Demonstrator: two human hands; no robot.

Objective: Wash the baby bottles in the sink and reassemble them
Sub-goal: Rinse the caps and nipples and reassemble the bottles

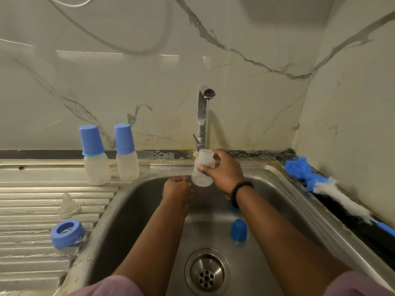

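My right hand [224,170] grips a clear open baby bottle [201,176] upright under the tap [203,116], where a thin stream of water runs down into it. Just left of the bottle's base, my left hand [177,188] is curled into a loose fist and holds nothing that I can see. A blue cap [238,229] stands on the floor of the sink [267,174]. On the drainboard [32,212] lie a clear teat [68,205] and a blue screw ring [67,232]. Two capped bottles [96,157] [126,153] stand at the drainboard's back.
A blue and white bottle brush [333,189] lies along the dark counter edge to the right of the sink. The drain [207,272] sits at the sink's near end. A marble-patterned wall rises behind the tap.
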